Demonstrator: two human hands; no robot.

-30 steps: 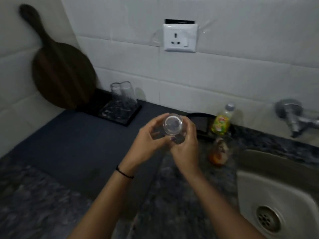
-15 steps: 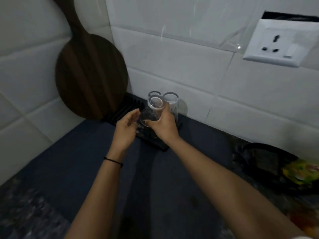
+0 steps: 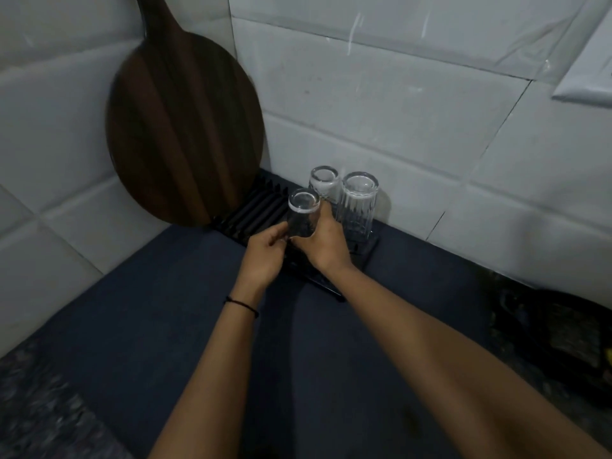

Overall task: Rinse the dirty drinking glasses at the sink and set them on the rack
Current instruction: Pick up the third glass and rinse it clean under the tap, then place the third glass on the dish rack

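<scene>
A clear drinking glass (image 3: 302, 212) stands upside down over the black ribbed rack (image 3: 255, 207) in the counter's back corner. My right hand (image 3: 326, 240) grips its lower part from the right. My left hand (image 3: 265, 251) pinches its lower edge from the left with curled fingers. Whether the glass rests on the rack is hidden by my hands. Two more clear glasses stand upside down on the rack just behind, one at the back (image 3: 324, 183) and a ribbed one (image 3: 358, 207) to the right.
A dark round wooden board (image 3: 183, 134) leans on the tiled wall left of the rack. A white wall socket (image 3: 589, 77) shows at the upper right. A dark dish (image 3: 563, 329) sits on the counter's right side. A dark blue mat (image 3: 185, 299) covers the counter in front.
The glass came from over the counter near the sink to the rack in the corner. My view closed in on the rack. My left hand went from hovering beside the glass to pinching its lower edge.
</scene>
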